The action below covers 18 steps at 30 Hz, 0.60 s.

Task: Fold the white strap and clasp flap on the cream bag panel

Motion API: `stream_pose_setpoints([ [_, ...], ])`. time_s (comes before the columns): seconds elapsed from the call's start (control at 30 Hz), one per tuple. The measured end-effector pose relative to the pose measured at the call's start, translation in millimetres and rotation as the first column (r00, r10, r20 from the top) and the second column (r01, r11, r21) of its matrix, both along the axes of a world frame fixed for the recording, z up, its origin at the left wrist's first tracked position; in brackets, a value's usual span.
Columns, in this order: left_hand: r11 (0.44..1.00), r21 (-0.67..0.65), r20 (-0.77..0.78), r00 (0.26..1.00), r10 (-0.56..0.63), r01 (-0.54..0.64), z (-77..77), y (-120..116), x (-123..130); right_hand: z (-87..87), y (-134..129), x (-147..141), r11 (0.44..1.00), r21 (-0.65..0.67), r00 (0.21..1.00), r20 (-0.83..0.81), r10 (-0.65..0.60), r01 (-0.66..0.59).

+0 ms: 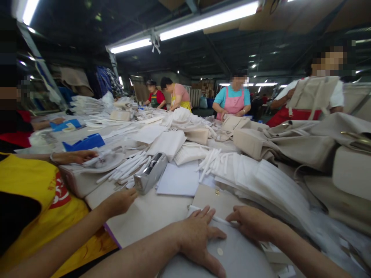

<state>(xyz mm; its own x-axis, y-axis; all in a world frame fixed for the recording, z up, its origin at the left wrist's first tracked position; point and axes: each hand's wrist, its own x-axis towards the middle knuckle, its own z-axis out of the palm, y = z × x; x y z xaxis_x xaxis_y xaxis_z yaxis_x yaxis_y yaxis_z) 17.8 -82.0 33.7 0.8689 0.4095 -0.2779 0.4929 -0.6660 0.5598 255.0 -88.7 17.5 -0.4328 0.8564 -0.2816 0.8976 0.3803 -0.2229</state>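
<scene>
A light grey-beige bag piece (232, 256) with a small round white spot lies at the bottom centre. My left hand (199, 237) rests on it, fingers spread. From the right, my right hand (251, 220) touches the far edge of the piece, fingers bent together at the end of a thin white strip (220, 220). The strip runs along that edge between both hands. Just beyond it is a beige flap (216, 199) with a small gold clasp (217, 192).
A grey tape dispenser (150, 173) stands left of white sheets (178, 178). White rolls (127, 168) lie behind it. A co-worker's hand (123, 200) reaches in beside the dispenser. White padding (261, 177) and beige bags (304, 143) pile up at right. People stand around the table.
</scene>
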Motion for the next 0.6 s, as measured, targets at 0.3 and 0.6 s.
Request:
stream_pose_setpoints([
  [0.3,1.000,0.017,-0.021,1.000,-0.011,0.011,-4.2,0,1,-1.7,8,-2,0.998,-0.062,0.999,0.038,-0.003,0.006],
  [0.6,0.999,0.033,-0.011,1.000,-0.027,0.027,-7.7,1,2,4.7,2,-3,0.995,0.020,0.995,0.016,-0.100,0.100],
])
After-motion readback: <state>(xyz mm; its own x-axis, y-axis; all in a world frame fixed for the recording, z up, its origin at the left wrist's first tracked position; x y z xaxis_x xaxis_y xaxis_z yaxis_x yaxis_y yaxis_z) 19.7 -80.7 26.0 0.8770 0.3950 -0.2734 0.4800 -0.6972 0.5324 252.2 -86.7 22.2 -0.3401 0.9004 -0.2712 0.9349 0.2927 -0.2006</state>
